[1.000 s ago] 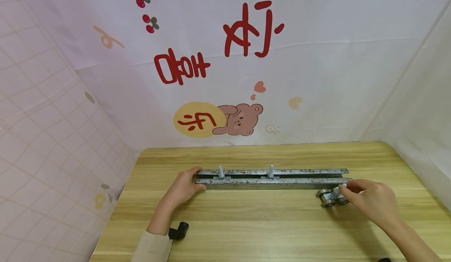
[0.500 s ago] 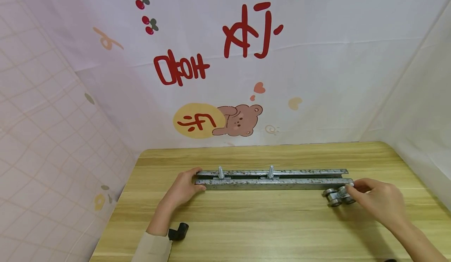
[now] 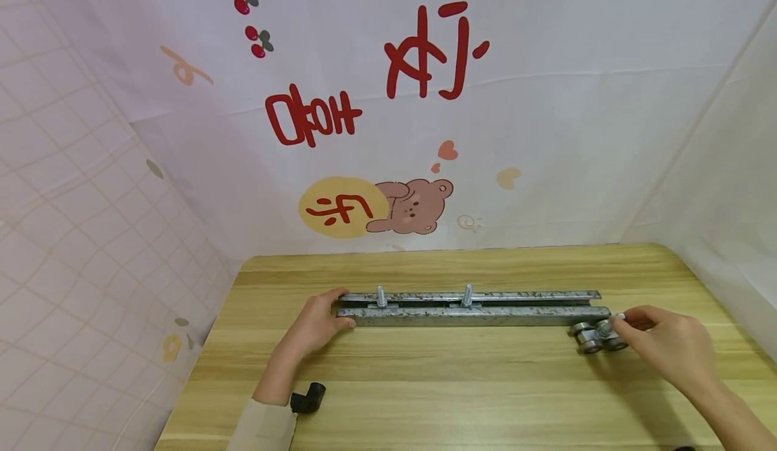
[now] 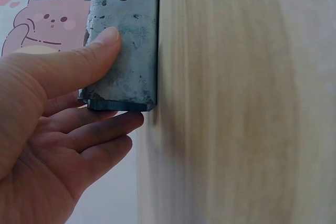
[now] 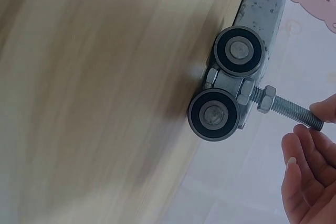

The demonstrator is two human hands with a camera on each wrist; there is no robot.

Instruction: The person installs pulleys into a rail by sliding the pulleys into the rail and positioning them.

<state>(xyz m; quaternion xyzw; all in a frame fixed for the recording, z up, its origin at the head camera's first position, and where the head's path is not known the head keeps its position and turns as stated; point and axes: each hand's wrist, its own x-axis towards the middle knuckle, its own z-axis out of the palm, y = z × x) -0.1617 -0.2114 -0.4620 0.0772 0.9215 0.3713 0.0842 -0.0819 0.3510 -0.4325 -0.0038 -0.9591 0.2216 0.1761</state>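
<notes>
A speckled metal channel rail point(image 3: 498, 313) lies across the wooden table, its slot facing up. Two threaded bolts, a left one point(image 3: 381, 296) and a right one point(image 3: 467, 295), stand upright out of the slot. My left hand point(image 3: 314, 324) grips the rail's left end, with the thumb on its near side, as the left wrist view also shows. Just in front of the rail's right end is a roller trolley point(image 3: 597, 338) with metal wheels point(image 5: 214, 114). Between thumb and fingers, my right hand point(image 3: 674, 346) pinches the tip of its threaded bolt point(image 5: 294, 110).
A black elbow-shaped piece point(image 3: 308, 398) is on the table point(image 3: 437, 397) beside the left sleeve. Behind the table rises a white printed cloth point(image 3: 546, 121), and similar cloth hangs at both sides.
My right hand has carried the roller trolley to the right, along the rail's near side to its right end. The left hand and the rail have stayed put.
</notes>
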